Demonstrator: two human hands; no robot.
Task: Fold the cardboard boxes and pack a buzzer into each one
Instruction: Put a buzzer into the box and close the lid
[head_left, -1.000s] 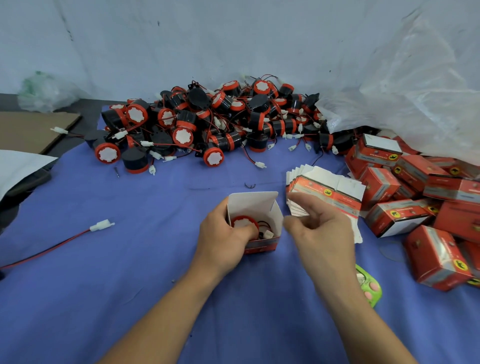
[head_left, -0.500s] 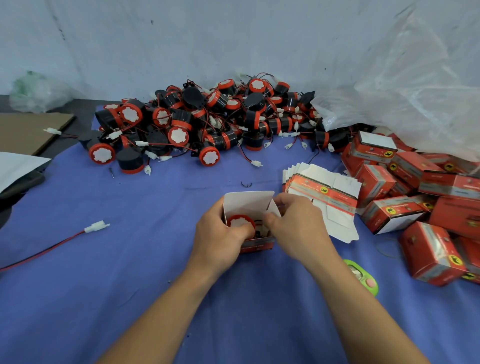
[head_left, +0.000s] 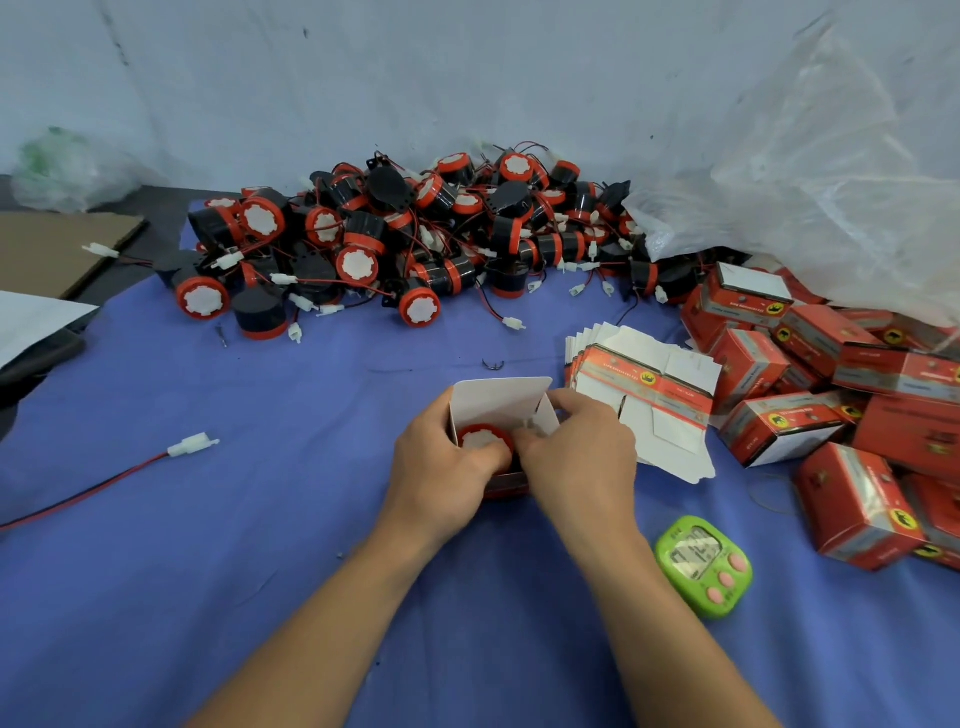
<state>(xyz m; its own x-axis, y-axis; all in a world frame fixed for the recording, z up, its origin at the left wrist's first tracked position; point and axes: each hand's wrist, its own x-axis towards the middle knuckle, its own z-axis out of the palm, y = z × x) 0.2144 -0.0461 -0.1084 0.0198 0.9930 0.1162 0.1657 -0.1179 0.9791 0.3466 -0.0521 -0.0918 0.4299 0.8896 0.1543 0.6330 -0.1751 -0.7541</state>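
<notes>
Packing step: box (head_left: 508, 486) clamped by left hand (head_left: 441, 473), buzzer (head_left: 480, 440) seated inside, right hand (head_left: 576, 462) fingers curled over its rim; lid flap (head_left: 501, 402) to be folded down next

The right hand (head_left: 582, 467), a second ago pinched shut just right of the open box (head_left: 501, 400) and apart from it, has closed in. It now lies over the box's right wall, thumb at the right flap, its fingers (head_left: 524, 441) curled down into the opening beside the buzzer (head_left: 480, 440).
</notes>
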